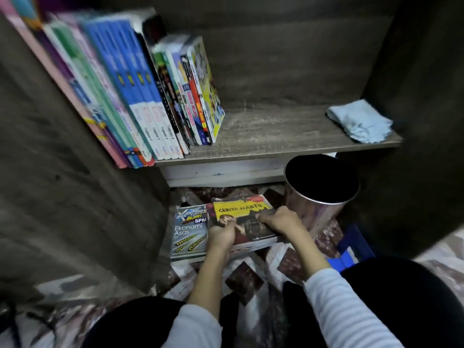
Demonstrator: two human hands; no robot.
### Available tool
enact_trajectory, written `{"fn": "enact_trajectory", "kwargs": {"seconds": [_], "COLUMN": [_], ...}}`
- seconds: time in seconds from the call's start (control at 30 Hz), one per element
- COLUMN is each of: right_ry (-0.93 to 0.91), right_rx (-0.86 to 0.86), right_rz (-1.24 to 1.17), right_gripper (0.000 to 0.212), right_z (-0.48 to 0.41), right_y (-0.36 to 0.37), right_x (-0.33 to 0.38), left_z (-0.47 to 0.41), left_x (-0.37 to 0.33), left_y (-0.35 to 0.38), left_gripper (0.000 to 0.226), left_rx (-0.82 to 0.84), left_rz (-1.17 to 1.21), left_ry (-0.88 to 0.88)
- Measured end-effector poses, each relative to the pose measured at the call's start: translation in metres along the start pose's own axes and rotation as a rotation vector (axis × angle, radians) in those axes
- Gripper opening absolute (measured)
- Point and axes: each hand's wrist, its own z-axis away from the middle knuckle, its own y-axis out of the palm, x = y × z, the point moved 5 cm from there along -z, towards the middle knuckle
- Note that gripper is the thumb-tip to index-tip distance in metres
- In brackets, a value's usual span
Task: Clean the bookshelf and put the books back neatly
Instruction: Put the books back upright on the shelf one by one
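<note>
Head view shows us a bookshelf (276, 131) of grey, wood-grained board, its surface matt and streaky. A row of glossy paperbacks (150, 96) leans at the shelf's left end, thin blue and white spines beside shorter comic-style ones. At the right end lies a soft pale-blue cloth (360, 121), folded and with a frayed edge. Below, on a floor (251, 280) of maroon-and-white patterned tiles, stands a round shiny metal bin (321, 194) with a dark mouth.

We see both hands clasping a yellow-covered book (241, 209) titled "Cerita Hantu", low over the floor, just beside a grey "Ekonomi Asas" workbook (189, 229) lying flat. Our left hand (221, 234) curls round its near left edge, thumb on the cover; our right hand (281, 219) hooks its fingers over the right side. Both forearms reach forward and down from striped sleeves, wrists bent, knuckles up.
</note>
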Motion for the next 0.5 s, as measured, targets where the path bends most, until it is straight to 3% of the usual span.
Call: {"fn": "enact_trajectory", "kwargs": {"seconds": [0.3,0.4,0.5], "right_ry": [-0.17,-0.3,-0.454], "right_rx": [-0.204,-0.278,-0.236], "right_rz": [0.075,0.048,-0.058], "right_gripper": [0.065,0.073,0.077], "right_z": [0.076,0.102,0.118], "right_y": [-0.06,-0.084,-0.103], "right_x": [0.021,0.036,0.054], "left_z": [0.068,0.087,0.097], "left_x": [-0.032,-0.058,-0.093], "left_y": [-0.009,-0.013,-0.018], "left_gripper": [0.049,0.046,0.05], "left_rx": [0.036,0.019,0.027], "left_rz": [0.048,0.091,0.17], "left_ry": [0.191,0.275,0.376]}}
